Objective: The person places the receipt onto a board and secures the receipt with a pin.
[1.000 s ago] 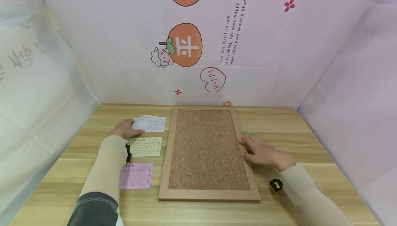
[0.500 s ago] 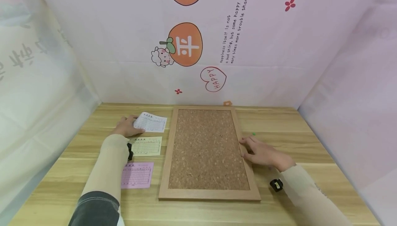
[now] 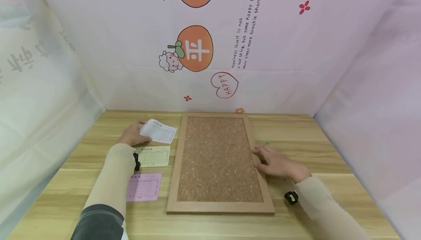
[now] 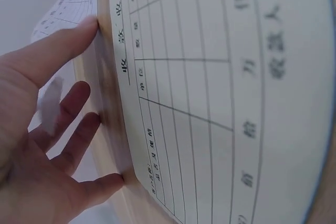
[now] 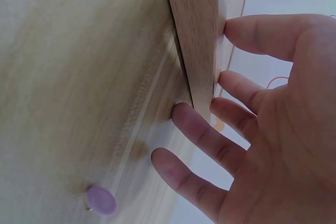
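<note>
In the head view, my left hand [image 3: 131, 134] pinches the left end of a white printed receipt slip [image 3: 158, 131], whose far left corner is raised off the table. The left wrist view shows the thumb [image 4: 79, 38] at the slip, with other fingertips touching the table. Just below that hand lies a yellow receipt slip [image 3: 154, 156], and nearer me a pink one [image 3: 144, 187]. A wood-framed cork board [image 3: 218, 159] lies flat in the middle. My right hand [image 3: 277, 162] rests its fingertips on the board's right frame, fingers loosely spread; two fingers touch the tabletop.
A purple push pin [image 5: 101, 200] lies on the table beside the right hand. Beyond that hand is a small green push pin [image 3: 268, 142]. Printed white cloth [image 3: 279, 68] walls off the back and both sides of the wooden table [image 3: 296, 130].
The white slip's far left corner has risen and the slip has turned slightly, its right end coming nearer me. My right hand stays at the board's frame.
</note>
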### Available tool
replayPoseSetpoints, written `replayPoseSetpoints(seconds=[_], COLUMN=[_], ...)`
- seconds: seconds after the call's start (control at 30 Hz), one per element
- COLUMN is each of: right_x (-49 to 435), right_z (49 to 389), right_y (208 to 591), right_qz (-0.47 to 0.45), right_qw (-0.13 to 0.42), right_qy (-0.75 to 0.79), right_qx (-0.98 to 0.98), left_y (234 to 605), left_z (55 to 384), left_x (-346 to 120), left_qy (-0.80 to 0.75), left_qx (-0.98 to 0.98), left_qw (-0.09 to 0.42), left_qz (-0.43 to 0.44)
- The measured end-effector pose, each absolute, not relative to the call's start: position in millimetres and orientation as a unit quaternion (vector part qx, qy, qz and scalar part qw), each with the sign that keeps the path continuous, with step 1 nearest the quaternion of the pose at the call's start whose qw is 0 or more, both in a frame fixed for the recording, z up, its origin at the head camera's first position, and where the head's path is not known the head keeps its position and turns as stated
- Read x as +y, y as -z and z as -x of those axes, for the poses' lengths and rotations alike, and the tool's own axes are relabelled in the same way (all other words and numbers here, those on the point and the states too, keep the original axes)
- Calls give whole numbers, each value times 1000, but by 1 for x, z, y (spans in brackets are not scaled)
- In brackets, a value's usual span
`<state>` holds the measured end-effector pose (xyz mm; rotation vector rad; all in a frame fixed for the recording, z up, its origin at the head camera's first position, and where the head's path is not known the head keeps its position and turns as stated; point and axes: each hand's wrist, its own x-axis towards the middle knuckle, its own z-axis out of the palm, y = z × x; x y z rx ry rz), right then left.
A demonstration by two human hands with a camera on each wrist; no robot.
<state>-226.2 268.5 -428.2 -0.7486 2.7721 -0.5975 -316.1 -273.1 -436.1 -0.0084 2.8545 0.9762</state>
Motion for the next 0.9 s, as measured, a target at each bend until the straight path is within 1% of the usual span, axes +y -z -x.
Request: replayPoseSetpoints(seconds=[0.13, 0.33, 0.5, 0.7, 0.9], right_x=[268, 269, 270, 271, 268], right_z=[226, 227, 227, 227, 226], right_y=[431, 433, 432, 430, 426], right_qz=[255, 258, 258, 248, 232], right_qw=[106, 101, 106, 112, 128], right_qy=[202, 209, 209, 209, 214], right_qx=[940, 938, 937, 939, 940], left_y=[438, 437, 440, 442, 439], left_z=[317, 319, 320, 323, 320], left_x=[-274, -273, -279, -285, -289], left_qy=[-323, -316, -339, -402, -418], left_qx=[945, 948, 939, 912, 904], left_qw=[56, 15, -6, -19, -21], left_qz=[19, 45, 53, 78, 94])
